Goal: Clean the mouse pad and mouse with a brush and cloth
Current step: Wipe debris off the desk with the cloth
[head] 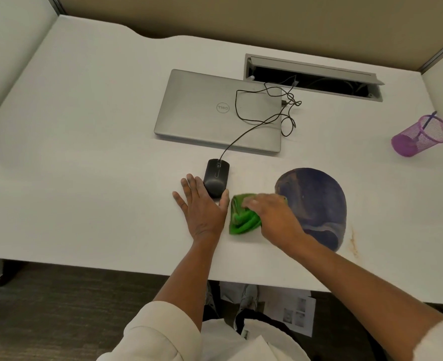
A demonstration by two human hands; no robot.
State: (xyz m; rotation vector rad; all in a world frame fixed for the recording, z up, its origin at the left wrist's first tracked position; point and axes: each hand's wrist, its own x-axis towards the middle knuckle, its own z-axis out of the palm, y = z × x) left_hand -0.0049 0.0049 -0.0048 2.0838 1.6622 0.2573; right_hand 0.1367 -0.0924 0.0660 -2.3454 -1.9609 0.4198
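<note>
A black wired mouse (216, 177) sits on the white desk (85, 152), left of the round purple mouse pad (316, 201). My left hand (202, 207) lies flat on the desk just below and left of the mouse, its fingers spread and its thumb beside the mouse's rear. A crumpled green cloth (242, 217) lies on the desk between the mouse and the pad. My right hand (272, 217) is on top of the cloth, its fingers blurred over it. No brush shows clearly.
A closed grey laptop (215, 110) lies behind the mouse, with the mouse cable (262, 118) looped over it. A cable slot (311, 79) opens at the back. A tipped purple mesh cup (423, 134) lies far right. A brown stain (354, 242) marks the desk near the pad.
</note>
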